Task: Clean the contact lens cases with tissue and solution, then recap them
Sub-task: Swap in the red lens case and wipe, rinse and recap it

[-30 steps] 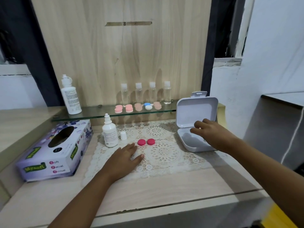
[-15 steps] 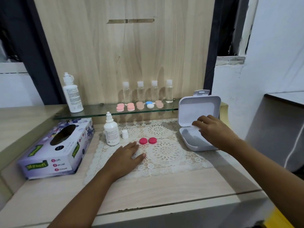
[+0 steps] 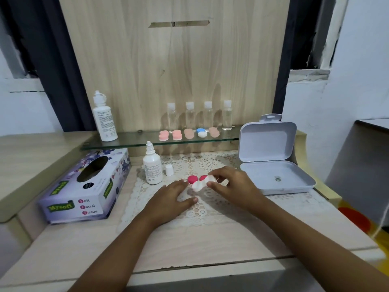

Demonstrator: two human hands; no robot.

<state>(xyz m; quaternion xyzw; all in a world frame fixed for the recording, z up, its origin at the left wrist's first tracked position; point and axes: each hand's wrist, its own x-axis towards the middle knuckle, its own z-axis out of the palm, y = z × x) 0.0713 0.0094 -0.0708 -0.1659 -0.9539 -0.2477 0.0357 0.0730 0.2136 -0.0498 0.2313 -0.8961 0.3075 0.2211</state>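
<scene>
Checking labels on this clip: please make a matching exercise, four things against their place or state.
Things:
1 tall white plastic bottle
2 small white dropper bottle
3 white hinged plastic box
4 white double-cup lens case

Places or states:
a pinched by the right hand
b standing on the glass shelf
c lid open
d uncapped, on the lace mat

Pairs: 1-b, 2-d, 3-c, 4-a

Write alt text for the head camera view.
A right hand pinches a white lens case over a lace mat, the left hand flat beside it. Two pink caps, a solution bottle and a tissue box sit nearby.
</scene>
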